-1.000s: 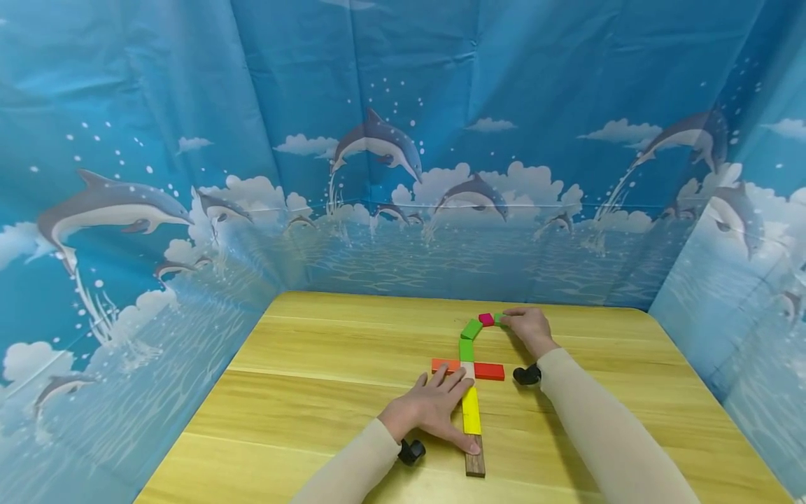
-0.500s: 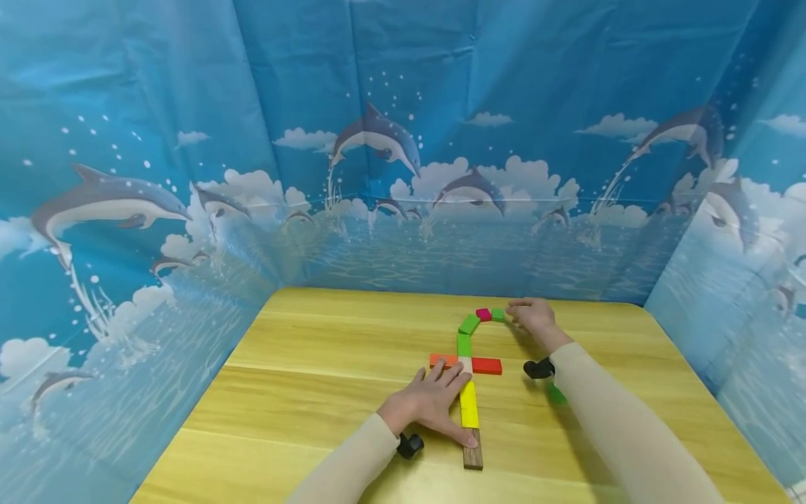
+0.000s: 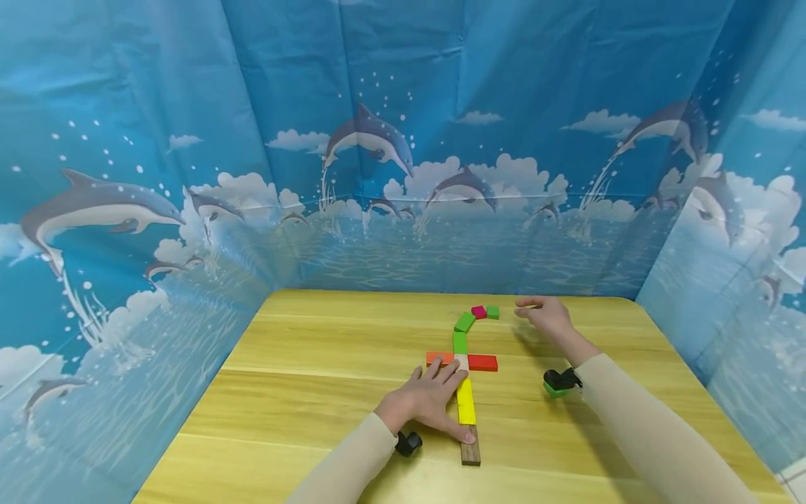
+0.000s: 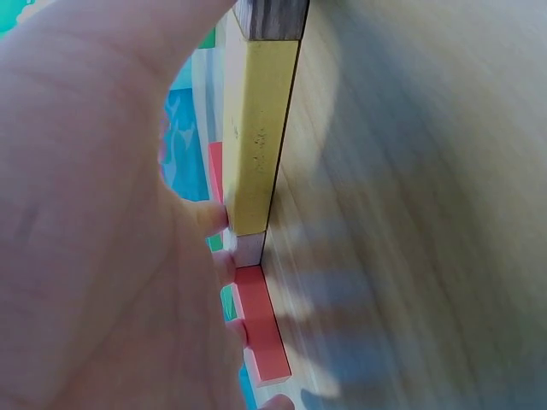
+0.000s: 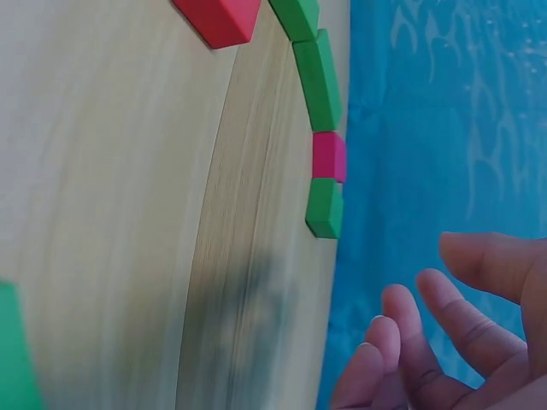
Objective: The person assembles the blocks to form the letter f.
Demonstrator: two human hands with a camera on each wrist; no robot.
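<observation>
A row of blocks lies on the table: brown (image 3: 470,455), yellow (image 3: 466,406), white (image 3: 462,360), then two green blocks (image 3: 465,323), a pink block (image 3: 479,312) and a small green block (image 3: 493,313) bending right at the far end. An orange block (image 3: 434,358) and a red block (image 3: 483,362) flank the white one. With fingers spread, my left hand (image 3: 428,404) rests on the row, thumb on the brown block and fingertips by the white and orange ones. My right hand (image 3: 548,316) hovers right of the small green block, fingers loosely bent, holding nothing.
Another green block (image 3: 555,392) lies on the wooden table (image 3: 302,399) beneath the right wrist's black camera (image 3: 562,379), partly hidden by it. A blue dolphin-print curtain (image 3: 390,252) stands behind and beside the table.
My right hand has let go of the small green block and drawn away to the right. That block stays beside the pink one. The left hand keeps its place on the row.
</observation>
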